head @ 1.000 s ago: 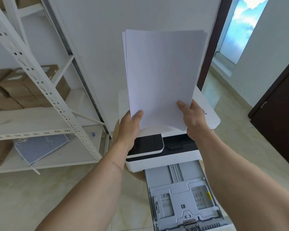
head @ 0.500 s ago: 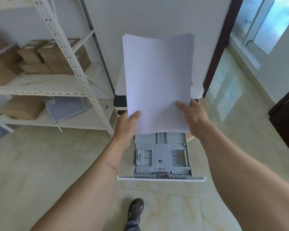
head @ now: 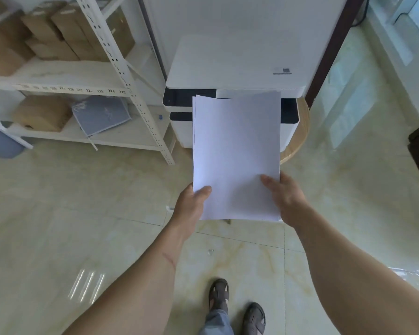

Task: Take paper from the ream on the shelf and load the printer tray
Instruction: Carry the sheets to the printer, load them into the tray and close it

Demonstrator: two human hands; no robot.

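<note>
Both hands hold a thin sheaf of paper (head: 236, 153) by its near short edge. The left hand (head: 191, 206) pinches the near-left corner, thumb on top; the right hand (head: 284, 197) clamps the near-right corner, thumb likewise on top. The remaining fingers lie hidden beneath the sheets. The paper's long axis runs away from the fingers, its far edge pointing at the printer (head: 232, 66) and overlapping its front. A shelf (head: 65, 76) stands left of the left hand.
</note>
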